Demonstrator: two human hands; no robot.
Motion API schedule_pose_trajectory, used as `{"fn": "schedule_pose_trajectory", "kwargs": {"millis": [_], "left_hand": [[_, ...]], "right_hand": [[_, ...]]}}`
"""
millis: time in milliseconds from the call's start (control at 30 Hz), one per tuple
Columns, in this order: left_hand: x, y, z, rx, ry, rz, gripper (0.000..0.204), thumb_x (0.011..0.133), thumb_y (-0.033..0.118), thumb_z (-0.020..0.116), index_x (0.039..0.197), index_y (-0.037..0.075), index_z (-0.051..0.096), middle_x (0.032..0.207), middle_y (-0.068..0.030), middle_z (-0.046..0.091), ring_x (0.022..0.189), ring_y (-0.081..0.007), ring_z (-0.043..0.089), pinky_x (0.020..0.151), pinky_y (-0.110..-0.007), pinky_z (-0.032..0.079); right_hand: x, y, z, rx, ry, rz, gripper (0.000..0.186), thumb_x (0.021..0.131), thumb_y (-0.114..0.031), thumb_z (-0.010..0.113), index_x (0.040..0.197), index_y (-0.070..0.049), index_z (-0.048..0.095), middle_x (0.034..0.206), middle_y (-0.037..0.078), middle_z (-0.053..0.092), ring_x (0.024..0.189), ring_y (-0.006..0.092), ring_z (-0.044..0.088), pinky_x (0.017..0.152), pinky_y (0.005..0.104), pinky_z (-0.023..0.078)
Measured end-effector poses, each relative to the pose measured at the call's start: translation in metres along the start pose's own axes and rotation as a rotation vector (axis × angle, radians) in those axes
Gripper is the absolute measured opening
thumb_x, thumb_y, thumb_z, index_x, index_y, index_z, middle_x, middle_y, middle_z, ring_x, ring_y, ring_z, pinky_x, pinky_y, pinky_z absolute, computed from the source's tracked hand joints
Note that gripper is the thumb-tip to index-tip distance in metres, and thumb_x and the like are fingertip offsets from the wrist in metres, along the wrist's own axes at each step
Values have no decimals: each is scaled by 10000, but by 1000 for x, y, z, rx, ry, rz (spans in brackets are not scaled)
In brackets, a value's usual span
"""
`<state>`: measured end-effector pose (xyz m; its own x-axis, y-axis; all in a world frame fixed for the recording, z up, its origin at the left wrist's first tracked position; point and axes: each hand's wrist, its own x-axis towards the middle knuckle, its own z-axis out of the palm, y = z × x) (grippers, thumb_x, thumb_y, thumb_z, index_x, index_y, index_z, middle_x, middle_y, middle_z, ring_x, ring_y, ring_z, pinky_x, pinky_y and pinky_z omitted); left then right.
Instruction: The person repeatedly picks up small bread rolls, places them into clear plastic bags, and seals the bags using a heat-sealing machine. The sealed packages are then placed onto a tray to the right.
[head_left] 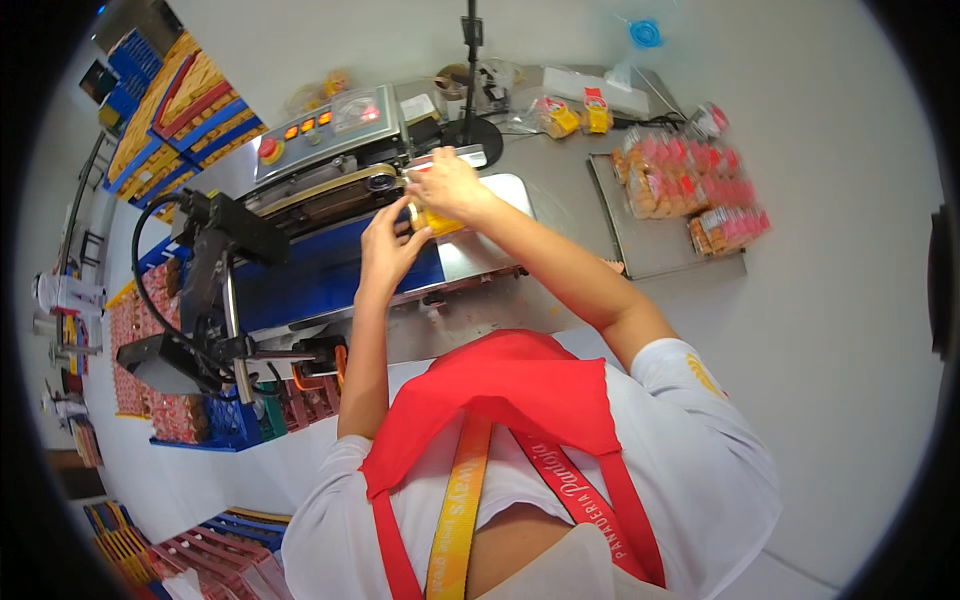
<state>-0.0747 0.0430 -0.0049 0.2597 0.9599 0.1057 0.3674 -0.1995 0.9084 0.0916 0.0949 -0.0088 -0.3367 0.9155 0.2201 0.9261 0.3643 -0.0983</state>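
A yellow plastic bag (pixel 440 223), partly covered by my fingers, stands at the right end of a band sealing machine (pixel 350 135). My left hand (pixel 388 250) grips its left side with thumb and fingers. My right hand (pixel 450 188) is closed over the upper part of it, next to the machine's pulley and belt. What is inside the bag is mostly hidden. Below the bag lie the bright metal plate (pixel 495 240) and the blue conveyor belt (pixel 300 278).
A tray (pixel 655 262) holds several packs of baked goods (pixel 665 180) on the right. Yellow-and-red bags (pixel 560 118) lie at the back near a black stand (pixel 472 130). A black bracketed device (pixel 215 240) overhangs the belt's left part. Stacked crates (pixel 190 120) stand far left.
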Motion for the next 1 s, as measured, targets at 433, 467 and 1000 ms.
{"fn": "schedule_pose_trajectory", "kwargs": {"millis": [433, 467, 1000], "left_hand": [[-10, -40, -43, -21, 72, -80, 580, 759, -50, 687, 1305, 66, 528, 1159, -124, 613, 936, -181, 651, 777, -273, 540], [-15, -43, -48, -34, 88, -102, 588, 760, -54, 684, 1312, 69, 521, 1162, -119, 609, 945, -183, 649, 782, -274, 541], [9, 111, 136, 178, -16, 664, 804, 660, 233, 827, 1328, 41, 422, 1397, -197, 363, 1280, -350, 382, 1058, -446, 312]], "right_hand": [[-45, 92, -16, 153, 548, 131, 248, 714, -178, 651, 912, -32, 687, 954, 154, 645, 955, 308, 579, 830, 438, 474], [-72, 117, -30, 57, 581, 324, 207, 675, -152, 715, 849, -42, 689, 914, 158, 640, 936, 324, 575, 822, 447, 462], [-121, 134, -153, 405, 232, 439, 258, 810, -256, 677, 800, 2, 684, 613, 83, 618, 643, 212, 622, 647, 381, 495]]}}
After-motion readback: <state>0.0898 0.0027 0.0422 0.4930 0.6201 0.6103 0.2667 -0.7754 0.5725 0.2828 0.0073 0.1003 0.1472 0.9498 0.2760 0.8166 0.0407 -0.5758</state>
